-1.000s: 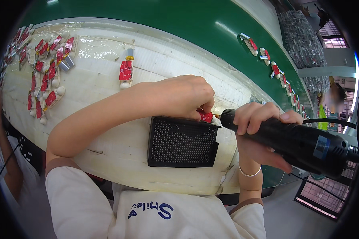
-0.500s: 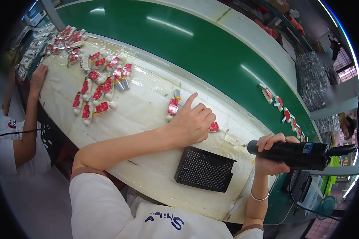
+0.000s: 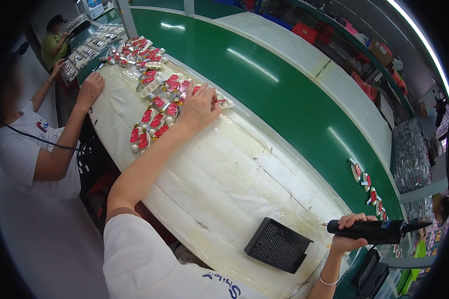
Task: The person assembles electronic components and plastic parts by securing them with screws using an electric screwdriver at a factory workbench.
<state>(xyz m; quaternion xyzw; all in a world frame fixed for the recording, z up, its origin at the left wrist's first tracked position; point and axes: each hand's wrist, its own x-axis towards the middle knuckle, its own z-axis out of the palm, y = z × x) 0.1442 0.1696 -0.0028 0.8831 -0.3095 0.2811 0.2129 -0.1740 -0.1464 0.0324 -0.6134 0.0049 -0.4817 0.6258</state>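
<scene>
My right hand (image 3: 352, 230) is wrapped round a black electric screwdriver (image 3: 369, 230), its thin bit pointing left over the table. My left hand (image 3: 198, 107) reaches across to the far side, at the right end of a cluster of small white-and-silver parts with red labels (image 3: 157, 119). Its fingers are apart, and their tips touch or cover a few of these parts (image 3: 226, 103); whether any is gripped is hidden. Many parts show a white round end. A black perforated tray (image 3: 277, 245) lies on the table, left of and nearer than my right hand.
A green belt (image 3: 289, 107) runs along the table's far side, with several red-labelled parts (image 3: 369, 187) on its right end. Another person's hand (image 3: 91, 88) rests at the table's left edge. Stacked clear packages (image 3: 413, 149) stand far right.
My left hand has moved left and away from me to the cluster, and the two parts near it have left the middle of the table. The view has shifted; my right hand keeps the screwdriver.
</scene>
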